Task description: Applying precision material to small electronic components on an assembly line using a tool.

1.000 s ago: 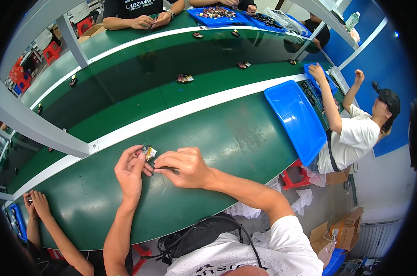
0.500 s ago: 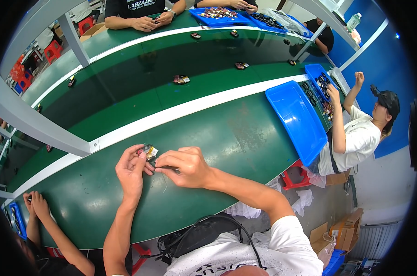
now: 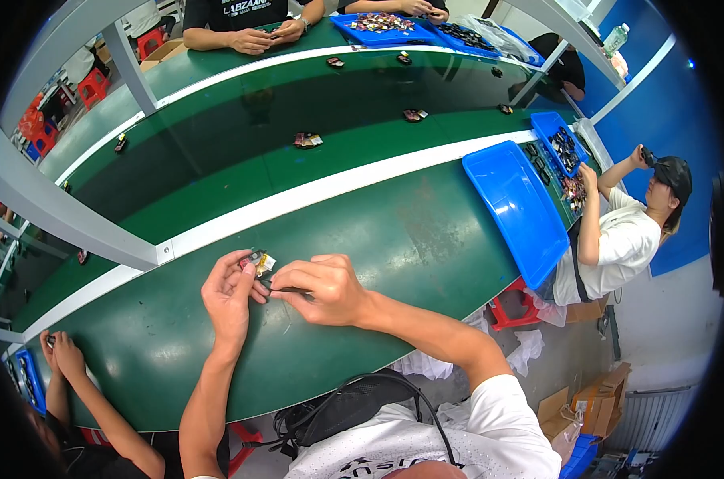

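Above the green tabletop, my left hand grips a small dark assembly with a white-and-yellow label and a reddish part. Its thumb and fingers close around the near side and hide some of it. Close by on the right, my right hand is closed in a pinch on a thin dark piece. That piece reaches toward the lower edge of the assembly; whether the two touch, I cannot tell. Most of it is hidden by my fingers.
A blue tray stands right of my hands. Past the white rail, similar assemblies lie on a dark green belt. A co-worker works at the right beside a smaller blue tray; another's hands are at lower left.
The assemblies on the belt have shifted slightly left. At the right, the co-worker has raised one hand to the cap and lowered the other. My own hands have barely moved.
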The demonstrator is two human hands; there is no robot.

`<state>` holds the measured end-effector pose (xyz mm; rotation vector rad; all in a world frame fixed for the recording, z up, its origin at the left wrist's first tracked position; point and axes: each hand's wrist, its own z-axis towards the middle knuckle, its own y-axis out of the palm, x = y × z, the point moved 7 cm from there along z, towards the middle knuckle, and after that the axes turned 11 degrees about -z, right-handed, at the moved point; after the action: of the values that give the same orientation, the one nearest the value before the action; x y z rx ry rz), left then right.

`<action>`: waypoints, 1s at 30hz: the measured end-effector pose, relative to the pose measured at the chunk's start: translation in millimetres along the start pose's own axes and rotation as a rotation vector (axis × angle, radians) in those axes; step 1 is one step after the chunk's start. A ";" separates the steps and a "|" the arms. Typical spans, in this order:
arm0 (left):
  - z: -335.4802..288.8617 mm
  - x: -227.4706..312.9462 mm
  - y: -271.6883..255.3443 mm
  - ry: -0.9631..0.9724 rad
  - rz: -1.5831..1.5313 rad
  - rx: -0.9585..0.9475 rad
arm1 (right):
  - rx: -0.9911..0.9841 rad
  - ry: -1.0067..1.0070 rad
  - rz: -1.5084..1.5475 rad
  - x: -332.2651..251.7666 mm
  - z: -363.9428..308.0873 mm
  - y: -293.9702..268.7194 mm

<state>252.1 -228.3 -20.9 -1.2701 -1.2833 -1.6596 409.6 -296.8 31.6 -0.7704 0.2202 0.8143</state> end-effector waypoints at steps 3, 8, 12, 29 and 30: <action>0.2 0.5 0.6 0.004 -0.002 0.006 | -0.006 -0.001 -0.003 1.3 -0.3 1.5; -0.7 0.8 3.0 -0.005 0.005 0.011 | 0.013 -0.006 0.004 0.0 0.1 -2.6; 0.0 -1.3 4.9 -0.002 0.006 0.004 | 0.010 -0.009 0.001 1.4 -0.1 -4.8; 37.5 4.5 -1.9 0.048 0.085 0.119 | 0.057 0.012 0.041 5.6 4.7 -19.8; 53.2 11.7 -6.2 0.083 0.129 0.140 | 0.061 0.023 0.036 5.5 5.1 -20.2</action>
<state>258.3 -175.1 -9.6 -1.1635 -1.2197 -1.4894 427.4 -298.9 43.5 -0.7205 0.2789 0.8291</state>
